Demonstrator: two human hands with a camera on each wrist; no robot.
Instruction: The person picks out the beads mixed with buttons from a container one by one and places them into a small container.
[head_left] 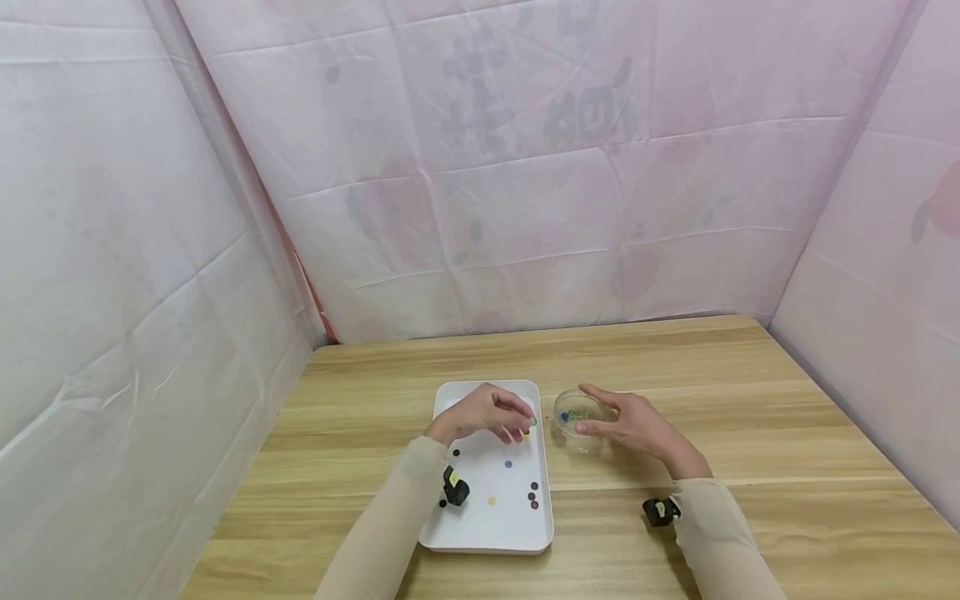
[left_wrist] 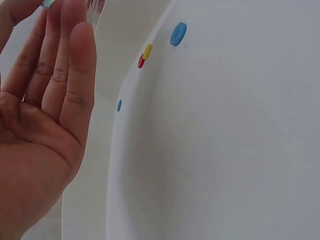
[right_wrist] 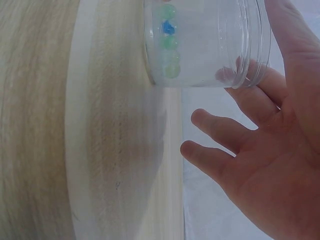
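From the head camera, a white rectangular plastic tray lies on the light wooden desk, with a small clear plastic jar just to its right. The left hand hovers over the tray's far right corner, fingers curled, pinching a small pale bead at the tips. The right hand curls thumb and fingers round the jar, tipping its mouth toward the tray. A handful of small coloured beads are scattered in the tray, so the sorting looks partly done, with several left to move.

The left wrist camera shows the left hand's fingers nearly straight from this angle, the bead barely visible at the top edge. Blue, yellow and red beads lie on the tray floor.

The right wrist camera shows the jar held at its rim by the right hand. It holds several green beads and one blue.
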